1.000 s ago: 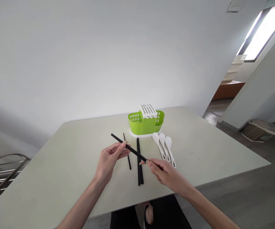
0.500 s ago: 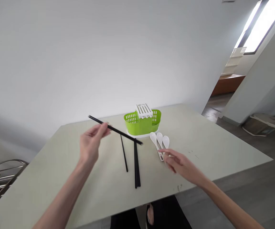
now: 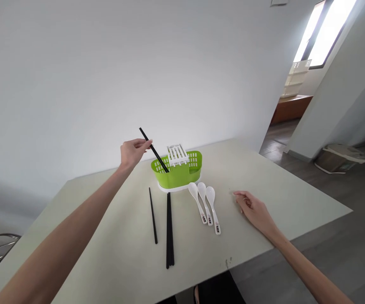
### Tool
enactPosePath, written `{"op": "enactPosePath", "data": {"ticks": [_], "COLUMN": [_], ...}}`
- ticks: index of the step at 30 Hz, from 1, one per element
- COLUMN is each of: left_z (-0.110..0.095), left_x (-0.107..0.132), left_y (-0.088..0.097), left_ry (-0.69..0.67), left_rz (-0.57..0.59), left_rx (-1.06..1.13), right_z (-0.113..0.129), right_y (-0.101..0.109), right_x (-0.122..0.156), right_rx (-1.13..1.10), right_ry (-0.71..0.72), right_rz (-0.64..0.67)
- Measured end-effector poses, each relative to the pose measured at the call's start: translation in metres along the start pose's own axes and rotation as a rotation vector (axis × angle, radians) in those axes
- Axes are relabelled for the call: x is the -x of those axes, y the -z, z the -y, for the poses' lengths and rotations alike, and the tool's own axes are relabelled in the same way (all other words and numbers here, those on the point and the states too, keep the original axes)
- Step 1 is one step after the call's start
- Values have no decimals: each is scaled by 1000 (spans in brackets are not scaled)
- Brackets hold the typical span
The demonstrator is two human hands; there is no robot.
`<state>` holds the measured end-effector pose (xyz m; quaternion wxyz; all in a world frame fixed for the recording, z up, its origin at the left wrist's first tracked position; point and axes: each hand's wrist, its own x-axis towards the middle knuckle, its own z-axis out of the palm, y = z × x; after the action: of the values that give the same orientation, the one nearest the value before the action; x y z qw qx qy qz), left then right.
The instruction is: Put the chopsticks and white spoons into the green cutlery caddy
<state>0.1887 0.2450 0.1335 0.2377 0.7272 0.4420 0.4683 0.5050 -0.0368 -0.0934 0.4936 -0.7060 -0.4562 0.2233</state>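
"What is gripped by the left hand [image 3: 134, 152]?"

"Black chopsticks [image 3: 159, 158]; their lower ends are held inside the green basket [image 3: 176, 177]."

"By the right hand [image 3: 254, 209]?"

"Nothing; it is held slack near the spoons [image 3: 205, 204]."

window [image 3: 326, 36] upper right — blown-out glare | wall [image 3: 144, 76] softly lit, dimmer lower left

Slim black chopsticks [image 3: 159, 157], held slanting, lower ends inside perforated green basket [image 3: 176, 177]
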Motion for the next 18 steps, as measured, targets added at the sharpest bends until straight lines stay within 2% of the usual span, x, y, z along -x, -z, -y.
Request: {"op": "enactPosePath", "data": {"ticks": [3,6,10,18], "left_z": [17,30,40,39], "left_x": [-11,-20,-27,-25], "left_y": [-24,-38,-43,-47], "left_ry": [3,-2,1,59], "left_rz": [90,172,213,213], "left_rx": [-83,-169,-230,-202], "right_z": [3,4,4,-1], "right_y": [0,0,-1,-2], "right_x": [0,0,-1,-1], "right_rx": [-6,-11,-11,-3], "right_ry": [0,-4,-10,-5], "right_rz": [-6,1,-7,-8]}}
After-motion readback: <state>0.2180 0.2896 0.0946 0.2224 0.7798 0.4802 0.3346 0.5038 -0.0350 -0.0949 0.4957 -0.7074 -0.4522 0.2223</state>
